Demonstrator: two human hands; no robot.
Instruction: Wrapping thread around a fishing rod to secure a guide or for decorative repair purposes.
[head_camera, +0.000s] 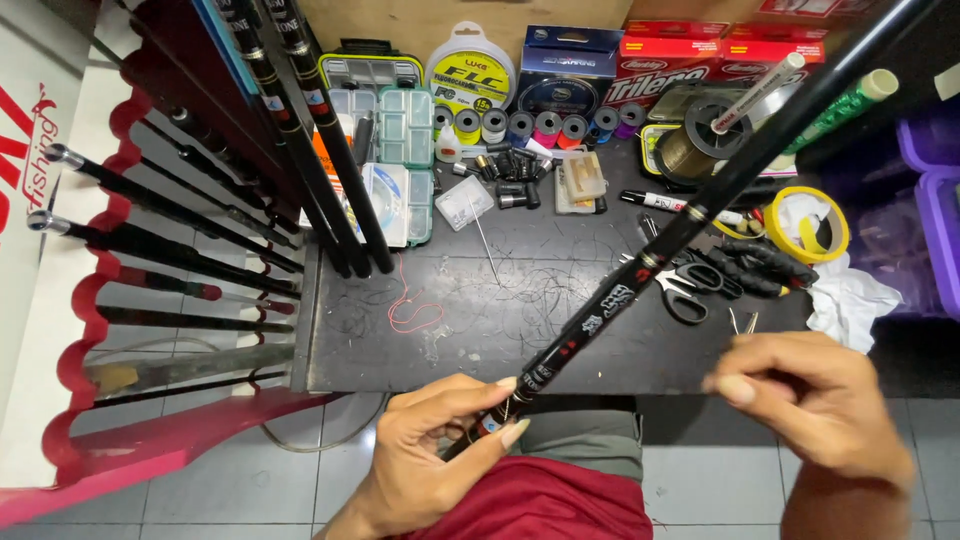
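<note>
The left hand (430, 455) is wrapped tight around the low end of a long black fishing rod (640, 275) — steadying it as it slants to 1 o'clock. The right hand (805, 395), at 3 o'clock, pinches its fingers shut; I cannot tell on what. Past them, at 2 o'clock — one black-handled scissors (690, 290), two red boxes (720, 60).

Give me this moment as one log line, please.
left hand: grips fishing rod near butt | right hand: apart from rod, fingers pinched | behind: scissors on black table
</note>
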